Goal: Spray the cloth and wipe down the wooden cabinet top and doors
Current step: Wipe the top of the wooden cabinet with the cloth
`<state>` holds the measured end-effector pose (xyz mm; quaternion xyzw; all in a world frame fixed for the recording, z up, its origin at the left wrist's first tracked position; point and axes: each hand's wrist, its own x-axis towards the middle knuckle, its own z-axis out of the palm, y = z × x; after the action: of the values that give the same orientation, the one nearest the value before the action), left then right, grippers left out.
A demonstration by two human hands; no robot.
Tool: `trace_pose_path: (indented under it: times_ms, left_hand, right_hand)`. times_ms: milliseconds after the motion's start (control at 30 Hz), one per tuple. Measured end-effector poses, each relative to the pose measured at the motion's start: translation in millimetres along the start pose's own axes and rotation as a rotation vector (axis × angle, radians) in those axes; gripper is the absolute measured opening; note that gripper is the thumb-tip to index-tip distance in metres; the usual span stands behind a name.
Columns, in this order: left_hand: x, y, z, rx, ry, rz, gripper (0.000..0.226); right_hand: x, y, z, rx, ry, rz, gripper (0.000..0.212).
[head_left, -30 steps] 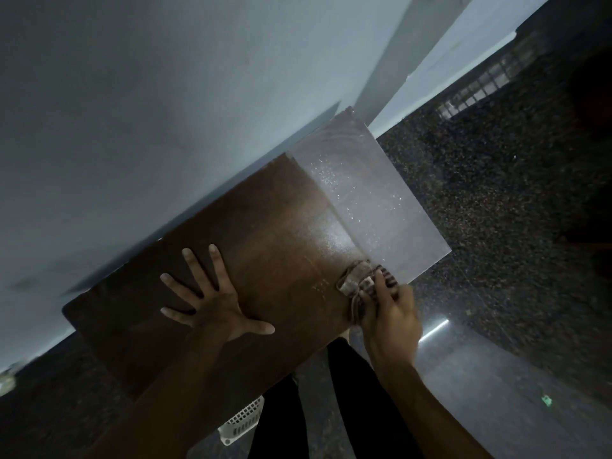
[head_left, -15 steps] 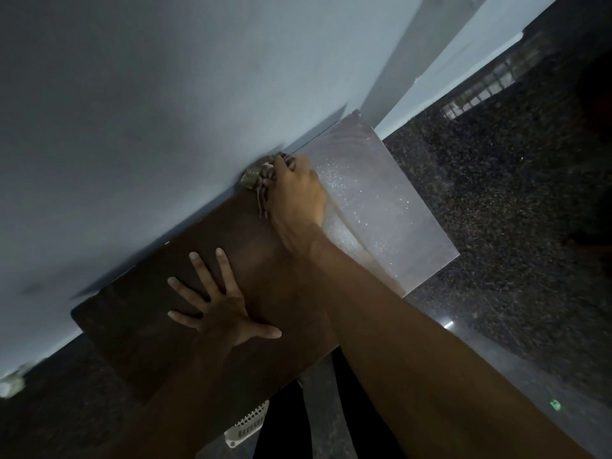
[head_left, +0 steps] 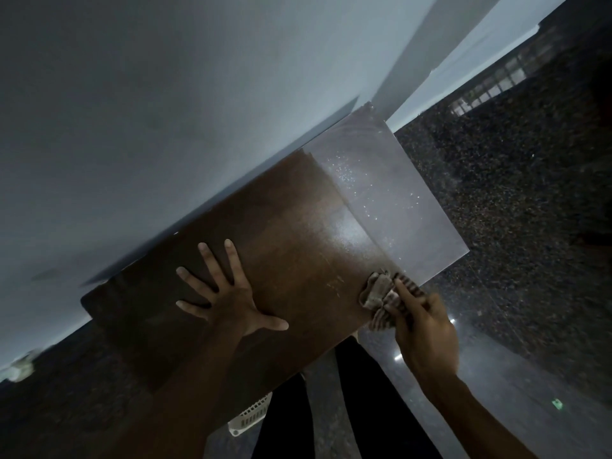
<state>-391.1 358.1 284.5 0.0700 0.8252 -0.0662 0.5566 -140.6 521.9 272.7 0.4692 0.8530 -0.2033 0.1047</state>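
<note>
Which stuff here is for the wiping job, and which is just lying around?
For the job:
cloth in the right hand
wooden cabinet top
left hand pressed flat on it

Just lying about:
white basket on the floor

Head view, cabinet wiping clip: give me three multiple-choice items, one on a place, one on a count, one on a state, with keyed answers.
1. Where is the cloth?
A. at the cabinet top's near edge
B. against the wall
C. on the floor

2. How many hands touch the cabinet top bare?
A. none
B. one
C. two

3. How is the left hand?
A. fisted
B. holding a bottle
C. flat, fingers spread

Answers:
1 A, the cloth sits at the front edge under the right hand.
2 B, only the left hand lies bare on the wood.
3 C, its palm is down and its fingers are splayed.
</note>
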Motion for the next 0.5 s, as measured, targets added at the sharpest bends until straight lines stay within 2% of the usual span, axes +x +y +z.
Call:
trace_pose_path:
  times_ms: [200, 333, 500]
  left_hand:
    - [2.5, -2.9, 2.1, -0.010, 0.009, 0.007, 0.181]
    - [2.3, -3.4, 3.1, -0.001, 0.014, 0.013, 0.181]
    - [3.1, -3.4, 3.6, 0.002, 0.024, 0.004, 0.181]
  right_hand:
    - [36.9, -53.8, 5.9, 0.073, -0.016, 0.002, 0.046]
    - [94.0, -119.6, 4.8, -0.020, 0.021, -0.179, 0.048]
    - [150.3, -204.7, 2.7, -0.087, 0.011, -0.308, 0.037]
